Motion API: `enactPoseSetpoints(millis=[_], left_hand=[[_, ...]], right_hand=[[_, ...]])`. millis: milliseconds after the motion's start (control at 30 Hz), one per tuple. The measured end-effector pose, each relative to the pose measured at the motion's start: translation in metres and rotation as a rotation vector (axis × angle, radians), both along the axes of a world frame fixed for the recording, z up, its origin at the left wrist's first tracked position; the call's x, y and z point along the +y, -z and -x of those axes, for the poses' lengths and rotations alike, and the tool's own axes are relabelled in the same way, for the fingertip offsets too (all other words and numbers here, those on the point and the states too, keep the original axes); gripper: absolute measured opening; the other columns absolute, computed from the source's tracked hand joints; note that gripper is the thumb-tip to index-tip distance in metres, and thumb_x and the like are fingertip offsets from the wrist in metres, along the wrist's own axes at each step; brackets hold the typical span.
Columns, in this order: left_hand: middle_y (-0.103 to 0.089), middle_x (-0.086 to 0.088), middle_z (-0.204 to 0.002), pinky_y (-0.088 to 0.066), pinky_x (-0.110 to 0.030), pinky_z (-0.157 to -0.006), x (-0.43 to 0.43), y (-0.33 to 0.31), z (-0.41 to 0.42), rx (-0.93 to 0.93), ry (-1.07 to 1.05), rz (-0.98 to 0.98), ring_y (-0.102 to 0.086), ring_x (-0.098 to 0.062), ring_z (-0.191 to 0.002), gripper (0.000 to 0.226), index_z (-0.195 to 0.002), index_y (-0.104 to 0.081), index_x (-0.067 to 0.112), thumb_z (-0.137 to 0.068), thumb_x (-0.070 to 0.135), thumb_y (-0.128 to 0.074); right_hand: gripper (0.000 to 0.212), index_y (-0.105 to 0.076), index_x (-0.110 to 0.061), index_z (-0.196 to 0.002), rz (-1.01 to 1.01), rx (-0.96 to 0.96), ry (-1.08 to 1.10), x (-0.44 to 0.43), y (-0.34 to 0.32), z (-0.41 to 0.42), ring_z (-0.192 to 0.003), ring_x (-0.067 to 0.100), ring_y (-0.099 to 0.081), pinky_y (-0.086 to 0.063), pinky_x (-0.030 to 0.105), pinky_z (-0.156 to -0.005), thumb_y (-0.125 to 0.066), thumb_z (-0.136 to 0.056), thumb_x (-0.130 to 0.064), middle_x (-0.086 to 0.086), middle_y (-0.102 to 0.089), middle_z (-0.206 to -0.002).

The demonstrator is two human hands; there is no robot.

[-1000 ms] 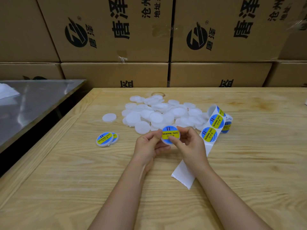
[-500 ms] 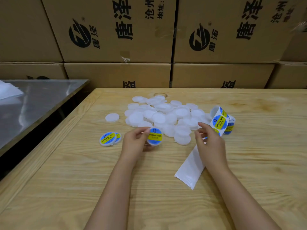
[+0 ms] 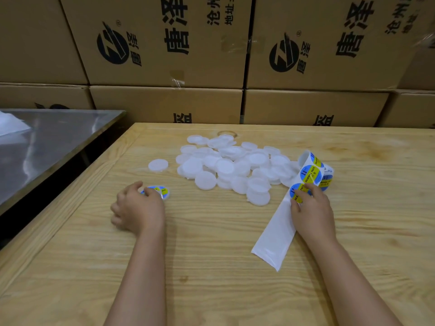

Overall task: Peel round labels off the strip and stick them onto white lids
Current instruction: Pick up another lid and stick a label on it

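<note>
Left grip (image 3: 138, 208) sits at the near-left of the wooden surface (image 3: 211, 267), thumb and forefinger closed on the rim of a labelled lid (image 3: 152, 189). That lid is at the surface and touches another finished lid (image 3: 164, 191); whether it is fully set down cannot be told. Right grip (image 3: 312, 210) rests on the label strip (image 3: 274, 236), thumb and fingertips pinching at the edge of the label (image 3: 296, 192) nearest the person, with bare backing trailing toward the near edge. The roll (image 3: 316, 167) stands just beyond, against the right side of the pile of white lids (image 3: 226, 165); one single lid (image 3: 158, 165) lies apart to the left of the pile. Cardboard boxes (image 3: 164, 43) back the surface. Judgement: one lid is finished and the next label is being started. Risks noted: the backing is held down by nothing but that same right grip, so a pull may lift the whole strip instead of freeing the label. A label raised one-handed may curl and stick to itself or to the fingers. The roll is loose and could tip into the pile. The blank lids overlap, so drawing one out may scatter others. A label laid off-centre would overhang the rim.
</note>
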State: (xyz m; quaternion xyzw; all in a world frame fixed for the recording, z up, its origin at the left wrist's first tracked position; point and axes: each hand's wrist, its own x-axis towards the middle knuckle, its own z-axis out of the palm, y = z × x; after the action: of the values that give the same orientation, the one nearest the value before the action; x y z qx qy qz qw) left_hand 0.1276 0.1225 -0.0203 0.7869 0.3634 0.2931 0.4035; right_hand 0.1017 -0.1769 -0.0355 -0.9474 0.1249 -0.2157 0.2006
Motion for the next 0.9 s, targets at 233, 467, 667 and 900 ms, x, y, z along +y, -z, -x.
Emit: enactPoseSetpoints(millis=[233,467,667,900], left_hand=[[-0.070,-0.007,-0.099,-0.042,-0.029,-0.083,-0.051,-0.003,0.008,-0.389,0.533,-0.061,-0.061,-0.025,-0.095,0.022,-0.102,-0.068,0.008,-0.088,0.003,-0.052],[-0.071,0.002,-0.105,-0.043,-0.030,-0.088,-0.122,0.013,0.031,-0.301,1.338,-0.530,-0.061,-0.019,-0.099,0.023,-0.105,-0.071,0.016,-0.084,0.021,-0.061],[-0.066,0.001,-0.117,-0.040,-0.033,-0.092,-0.127,0.017,0.031,-0.164,1.445,-0.596,-0.057,-0.019,-0.107,0.029,-0.109,-0.067,0.014,-0.084,0.027,-0.064],[-0.066,0.001,-0.115,-0.042,-0.032,-0.090,-0.126,0.016,0.032,-0.166,1.439,-0.503,-0.058,-0.018,-0.103,0.024,-0.102,-0.068,0.013,-0.080,0.024,-0.069]], right_hand=[[0.026,-0.065,-0.015,-0.109,0.112,0.063,0.060,0.000,-0.003,0.001,-0.101,0.030,-0.057,-0.036,0.035,-0.076,-0.047,-0.092,-0.013,0.007,-0.065,-0.109],[0.032,-0.064,-0.011,-0.117,0.058,0.114,-0.007,0.002,-0.006,0.000,-0.103,0.033,-0.054,-0.042,0.038,-0.082,-0.058,-0.086,-0.012,0.012,-0.063,-0.109],[0.038,-0.062,-0.005,-0.118,0.053,0.100,-0.062,0.006,-0.004,0.001,-0.113,0.031,-0.045,-0.039,0.037,-0.093,-0.065,-0.086,-0.025,0.012,-0.050,-0.120],[0.039,-0.058,-0.010,-0.120,0.091,0.156,-0.059,0.006,-0.005,0.001,-0.110,0.029,-0.047,-0.038,0.035,-0.089,-0.057,-0.091,-0.035,0.010,-0.053,-0.121]])
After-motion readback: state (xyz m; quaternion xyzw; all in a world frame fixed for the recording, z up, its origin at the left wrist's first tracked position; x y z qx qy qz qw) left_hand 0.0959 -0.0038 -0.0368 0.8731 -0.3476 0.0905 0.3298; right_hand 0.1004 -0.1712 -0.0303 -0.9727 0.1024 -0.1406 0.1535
